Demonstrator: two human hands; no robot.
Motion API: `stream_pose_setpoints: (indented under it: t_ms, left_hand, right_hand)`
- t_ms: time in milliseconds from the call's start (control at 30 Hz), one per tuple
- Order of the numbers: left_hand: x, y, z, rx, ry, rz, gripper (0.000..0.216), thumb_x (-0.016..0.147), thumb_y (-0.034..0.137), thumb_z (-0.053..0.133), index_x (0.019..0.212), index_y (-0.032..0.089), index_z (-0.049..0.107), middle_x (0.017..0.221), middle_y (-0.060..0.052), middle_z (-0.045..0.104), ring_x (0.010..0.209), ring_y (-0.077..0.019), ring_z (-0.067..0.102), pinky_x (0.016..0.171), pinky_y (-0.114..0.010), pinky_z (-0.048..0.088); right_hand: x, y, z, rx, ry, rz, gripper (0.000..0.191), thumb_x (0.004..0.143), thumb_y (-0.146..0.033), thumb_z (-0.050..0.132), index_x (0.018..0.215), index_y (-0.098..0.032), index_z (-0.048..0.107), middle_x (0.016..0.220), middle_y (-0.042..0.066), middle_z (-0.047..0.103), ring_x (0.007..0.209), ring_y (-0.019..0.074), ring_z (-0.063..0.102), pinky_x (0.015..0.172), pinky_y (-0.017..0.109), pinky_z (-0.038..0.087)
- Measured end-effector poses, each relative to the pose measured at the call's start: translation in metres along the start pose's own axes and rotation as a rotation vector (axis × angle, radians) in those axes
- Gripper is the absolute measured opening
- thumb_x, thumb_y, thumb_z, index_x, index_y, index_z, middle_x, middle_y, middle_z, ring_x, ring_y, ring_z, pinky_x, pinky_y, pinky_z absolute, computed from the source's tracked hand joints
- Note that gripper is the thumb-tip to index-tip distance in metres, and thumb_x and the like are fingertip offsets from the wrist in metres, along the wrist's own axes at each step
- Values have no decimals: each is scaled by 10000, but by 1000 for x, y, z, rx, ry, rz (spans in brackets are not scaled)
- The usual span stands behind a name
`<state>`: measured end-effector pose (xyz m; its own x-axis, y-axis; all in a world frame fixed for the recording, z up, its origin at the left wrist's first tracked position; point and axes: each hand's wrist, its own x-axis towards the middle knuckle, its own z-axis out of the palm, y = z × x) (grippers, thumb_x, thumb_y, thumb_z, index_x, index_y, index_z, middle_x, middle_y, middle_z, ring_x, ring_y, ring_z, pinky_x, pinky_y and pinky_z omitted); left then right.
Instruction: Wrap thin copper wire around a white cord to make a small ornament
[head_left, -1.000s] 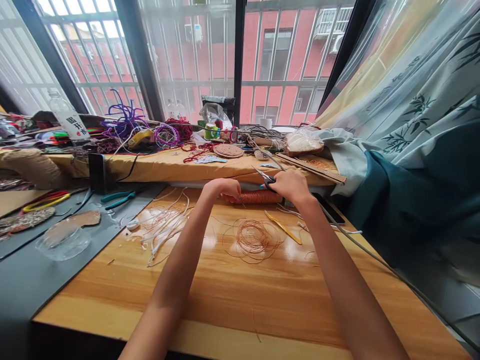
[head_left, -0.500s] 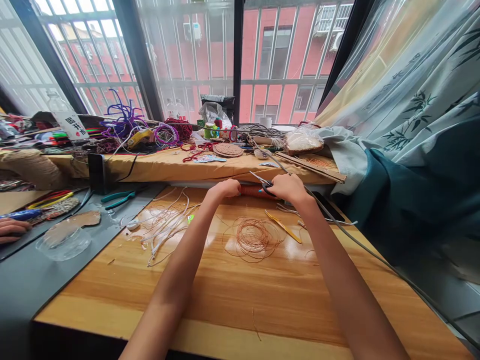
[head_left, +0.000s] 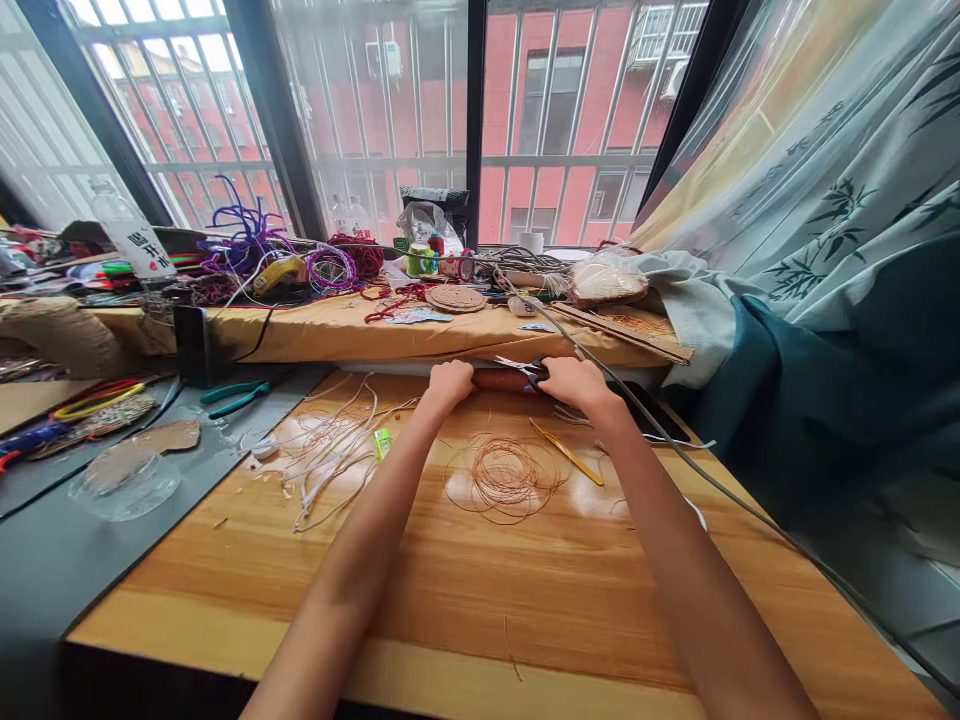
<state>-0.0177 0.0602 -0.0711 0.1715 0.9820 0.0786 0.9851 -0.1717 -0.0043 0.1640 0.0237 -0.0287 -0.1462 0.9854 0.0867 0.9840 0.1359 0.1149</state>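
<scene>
My left hand (head_left: 451,383) is closed on the left end of a reddish-brown roll (head_left: 501,381), which looks like a spool of cord, at the back of the wooden table. The fingertips are partly hidden. My right hand (head_left: 574,384) grips the black handles of a pair of scissors (head_left: 516,364). The metal blades point left above the roll, slightly parted. In front of both hands lies a loose coil of thin copper-coloured wire (head_left: 510,478). Yellow tweezers (head_left: 568,452) rest to the right of the coil.
White cords (head_left: 334,480) and a green lighter-like item (head_left: 382,443) lie left of my left forearm. Teal pliers (head_left: 236,398) and a clear plastic dish (head_left: 127,490) are on the grey surface. A cluttered ledge (head_left: 352,325) runs behind; a grey cable (head_left: 739,510) crosses on the right.
My left hand has shifted a little to the right along the roll. The scissors have tilted flatter over it. Another person's hand has left the view at the left edge.
</scene>
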Motion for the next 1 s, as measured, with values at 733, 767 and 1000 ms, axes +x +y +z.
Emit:
stream_pose_setpoints:
  t_ms: [733,767,1000]
  left_hand:
    - [-2,-14,-37,-439,-180,-53,113,619,138,515,511,107,532,424,-11,486,408,-89,451,418,-191,355]
    - [-5,-15,-44,-491,-148,-51,126,637,144,504,516,112,520,413,5,461,393,-72,423,403,-179,339]
    - [-36,-6,-102,-1475,184,81,169,701,121,487,536,103,452,422,53,381,294,18,249,314,-130,148]
  right_hand:
    - [2,0,5,47,-49,-1,342,735,-353,400,971,-148,539,1005,114,595,915,246,548,703,325,396]
    - [2,-1,4,55,-46,-4,343,734,-355,401,975,-151,537,1009,110,593,916,244,547,703,325,397]
    - [0,-5,2,62,-65,15,355,699,-391,427,925,-164,579,957,104,615,869,247,564,660,311,405]
